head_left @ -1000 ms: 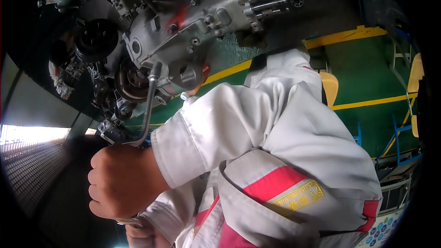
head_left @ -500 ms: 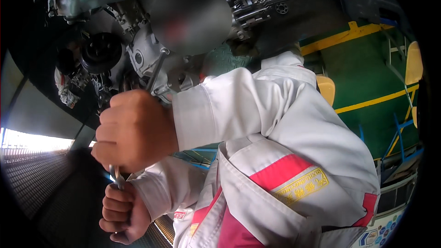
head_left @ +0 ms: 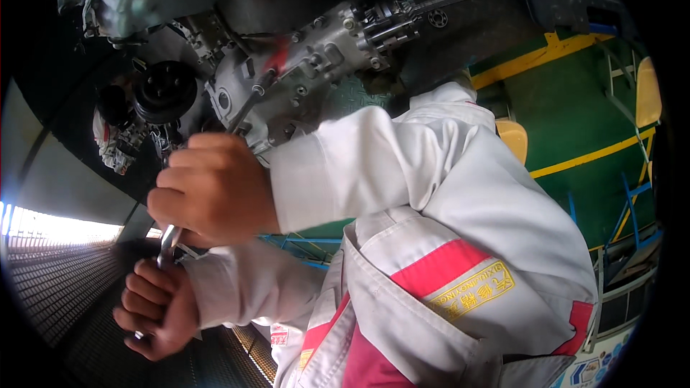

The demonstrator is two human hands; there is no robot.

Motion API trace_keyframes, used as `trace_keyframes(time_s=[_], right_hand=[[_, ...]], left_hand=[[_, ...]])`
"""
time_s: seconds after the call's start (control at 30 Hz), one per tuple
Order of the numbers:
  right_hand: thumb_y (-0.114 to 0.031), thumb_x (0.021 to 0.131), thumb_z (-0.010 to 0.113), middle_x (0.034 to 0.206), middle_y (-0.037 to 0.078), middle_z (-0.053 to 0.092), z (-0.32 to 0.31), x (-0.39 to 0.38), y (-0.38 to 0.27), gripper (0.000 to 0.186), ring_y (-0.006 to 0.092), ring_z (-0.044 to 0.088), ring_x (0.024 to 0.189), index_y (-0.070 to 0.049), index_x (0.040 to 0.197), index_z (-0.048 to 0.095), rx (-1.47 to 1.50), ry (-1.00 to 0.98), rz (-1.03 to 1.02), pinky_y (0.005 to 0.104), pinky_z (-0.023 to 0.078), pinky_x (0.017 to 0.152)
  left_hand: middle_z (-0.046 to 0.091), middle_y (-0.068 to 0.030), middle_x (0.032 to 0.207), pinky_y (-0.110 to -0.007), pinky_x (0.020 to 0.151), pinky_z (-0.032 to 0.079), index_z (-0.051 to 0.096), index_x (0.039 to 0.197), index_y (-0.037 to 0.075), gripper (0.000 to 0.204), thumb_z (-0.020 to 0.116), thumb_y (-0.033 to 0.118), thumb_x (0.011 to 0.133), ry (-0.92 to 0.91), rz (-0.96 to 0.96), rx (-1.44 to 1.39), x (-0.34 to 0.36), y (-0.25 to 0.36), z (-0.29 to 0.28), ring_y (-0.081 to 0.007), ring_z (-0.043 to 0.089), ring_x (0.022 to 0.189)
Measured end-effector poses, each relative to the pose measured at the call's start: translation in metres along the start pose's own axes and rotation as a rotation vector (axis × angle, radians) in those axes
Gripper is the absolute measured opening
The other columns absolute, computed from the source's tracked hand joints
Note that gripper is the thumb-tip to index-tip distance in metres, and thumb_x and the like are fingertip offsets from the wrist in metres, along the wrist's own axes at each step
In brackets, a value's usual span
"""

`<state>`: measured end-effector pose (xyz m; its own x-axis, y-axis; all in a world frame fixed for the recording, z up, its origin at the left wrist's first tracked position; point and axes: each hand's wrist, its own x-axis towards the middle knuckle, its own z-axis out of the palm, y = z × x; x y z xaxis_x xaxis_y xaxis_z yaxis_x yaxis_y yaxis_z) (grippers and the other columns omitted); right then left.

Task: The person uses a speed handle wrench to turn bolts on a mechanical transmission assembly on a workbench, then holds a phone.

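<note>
Right hand point(head_left: 215, 190), near the gearbox point(head_left: 305, 75), and left hand point(head_left: 159, 307), farther from it, each have fingers curled closed around the wrench point(head_left: 169, 246).

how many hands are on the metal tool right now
2: the right hand, higher in the picture, and the left hand, below it, both closed around the metal tool. No other hand shows, though the fists hide parts of the tool.

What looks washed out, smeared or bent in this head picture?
In the head view, the bright opening glares white at the left; the red mark on the gearbox housing looks smeared; the grating curves near the dark fisheye rim.
</note>
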<state>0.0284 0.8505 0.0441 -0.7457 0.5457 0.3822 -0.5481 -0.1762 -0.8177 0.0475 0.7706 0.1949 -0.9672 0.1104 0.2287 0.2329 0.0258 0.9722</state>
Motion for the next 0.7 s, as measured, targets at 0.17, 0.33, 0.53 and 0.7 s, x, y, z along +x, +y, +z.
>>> trace_keyframes(time_s=[0.17, 0.33, 0.53, 0.7], right_hand=[[-0.033, 0.069, 0.068, 0.062, 0.008, 0.061, 0.010, -0.043, -0.031, 0.028, 0.0268, 0.063, 0.060, -0.008, 0.067, 0.057, 0.116, -0.774, 0.384, 0.0380, 0.046, 0.057], [-0.030, 0.077, 0.063, 0.061, 0.014, 0.061, 0.065, 0.010, 0.023, 0.023, 0.0321, 0.064, 0.063, -0.008, 0.069, 0.063, 0.125, -0.519, 0.413, 0.0443, 0.049, 0.062], [-0.033, 0.074, 0.067, 0.058, 0.008, 0.056, -0.021, -0.007, 0.011, 0.026, 0.0279, 0.060, 0.057, -0.012, 0.067, 0.053, 0.266, -0.667, 0.294, 0.0405, 0.045, 0.054], [-0.033, 0.083, 0.060, 0.070, 0.006, 0.054, 0.017, -0.055, -0.021, 0.026, 0.0249, 0.057, 0.076, -0.009, 0.079, 0.051, 0.111, -0.703, 0.143, 0.0371, 0.044, 0.067]], left_hand=[[0.038, -0.0024, 0.066, -0.031, 0.064, 0.033, 0.044, 0.071, 0.013, 0.022, 0.050, 0.031, 0.081, 0.113, -0.149, 0.143, 0.021, 0.016, -0.007, -0.0157, 0.038, 0.063], [0.034, -0.0017, 0.064, -0.032, 0.067, 0.033, 0.036, 0.068, 0.014, 0.021, 0.045, 0.020, 0.086, -0.020, -0.096, 0.081, -0.010, 0.013, 0.033, -0.0149, 0.036, 0.060], [0.045, -0.0114, 0.073, -0.056, 0.098, 0.042, 0.046, 0.072, 0.005, 0.021, 0.034, 0.017, 0.084, 0.195, -0.014, 0.304, 0.027, 0.021, -0.055, -0.0249, 0.049, 0.072], [0.053, -0.0234, 0.095, -0.052, 0.099, 0.043, 0.051, 0.089, 0.000, 0.026, 0.034, 0.019, 0.084, 0.238, 0.029, 0.442, 0.007, 0.021, 0.002, -0.0342, 0.053, 0.095]])
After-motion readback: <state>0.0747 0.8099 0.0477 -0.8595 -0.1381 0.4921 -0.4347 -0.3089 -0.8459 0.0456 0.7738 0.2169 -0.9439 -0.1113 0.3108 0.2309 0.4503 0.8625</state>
